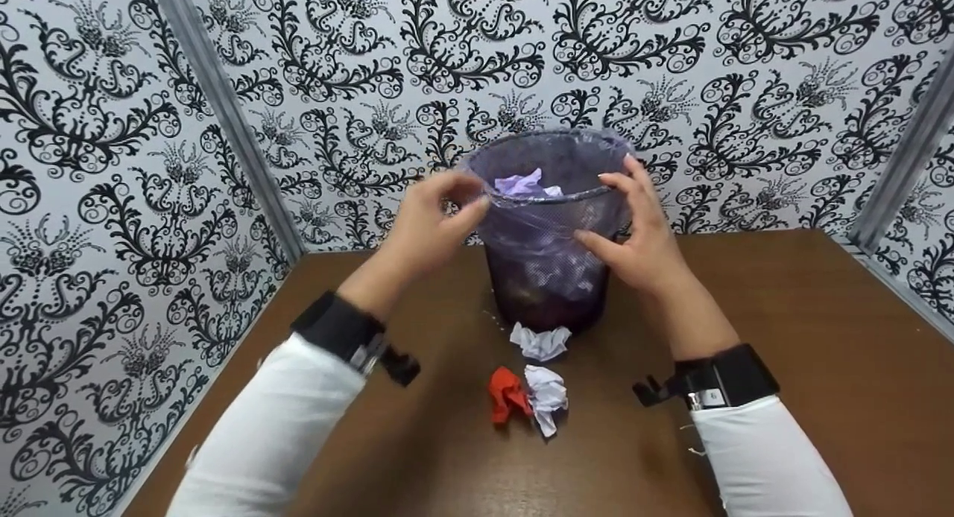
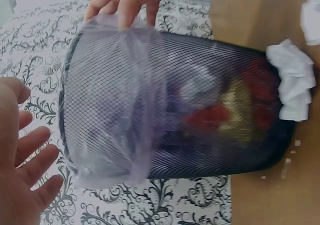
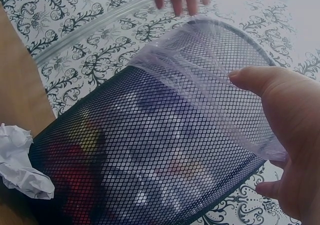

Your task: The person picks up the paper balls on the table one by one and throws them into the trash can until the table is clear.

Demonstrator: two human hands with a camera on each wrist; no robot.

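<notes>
A dark mesh wastebasket [image 1: 548,278] stands upright, its top lined with a translucent purple bag [image 1: 522,226] folded over the rim. Crumpled paper [image 1: 522,183] lies inside, and red, gold and white pieces show through the mesh in the left wrist view. My right hand [image 1: 641,234] holds the basket's right side near the rim, thumb against the folded bag in front. At the left of the rim is my left hand [image 1: 428,219]; in the left wrist view its fingers [image 2: 37,162] are spread loosely beside the rim, with nothing in them.
In front of the basket lie a white crumpled paper [image 1: 540,342], a red one [image 1: 508,396] and another white one [image 1: 548,398] on the brown table [image 1: 782,338]. Patterned wall panels [image 1: 358,115] rise behind and to the left.
</notes>
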